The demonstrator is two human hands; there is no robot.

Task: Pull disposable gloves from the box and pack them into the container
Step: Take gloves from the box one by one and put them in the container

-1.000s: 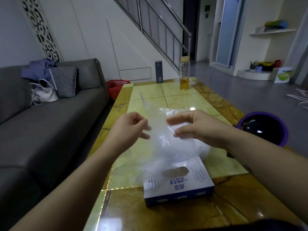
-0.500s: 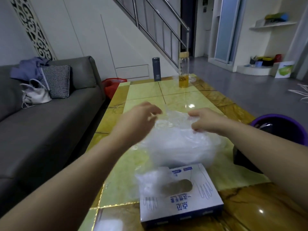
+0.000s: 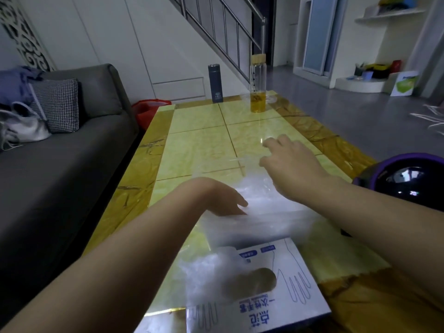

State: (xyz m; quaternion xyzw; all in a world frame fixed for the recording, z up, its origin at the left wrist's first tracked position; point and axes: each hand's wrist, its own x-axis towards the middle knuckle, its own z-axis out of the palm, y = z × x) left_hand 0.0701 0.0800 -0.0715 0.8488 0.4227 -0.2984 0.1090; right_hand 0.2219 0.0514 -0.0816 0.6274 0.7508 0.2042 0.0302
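- One glove box [image 3: 276, 292] sits at your near edge of the table [image 3: 197, 145], with one clear tuft [image 3: 211, 267] poking from its slot.
- One clear glove [image 3: 264, 210] lies flat just beyond the box, its long axis running away from you; the cuff end is unclear.
- Your left hand [image 3: 223, 200] rests on the glove's near-left part, fingers straight.
- Your right hand [image 3: 290, 164], loosely spread, is at the glove's far end and grips nothing.
- Two bottles stand far off: a dark flask [image 3: 215, 84] and a glass bottle [image 3: 258, 92].

1. I am looking into a home living room: a grey sofa [image 3: 62, 169] along my left carries a houndstooth cushion [image 3: 57, 104] and a pale handbag [image 3: 22, 127].
2. A tiled coffee table [image 3: 197, 145] holds a thermos [image 3: 215, 83] and a glass bottle [image 3: 258, 85].
3. A staircase [image 3: 223, 30] with a metal railing rises behind.
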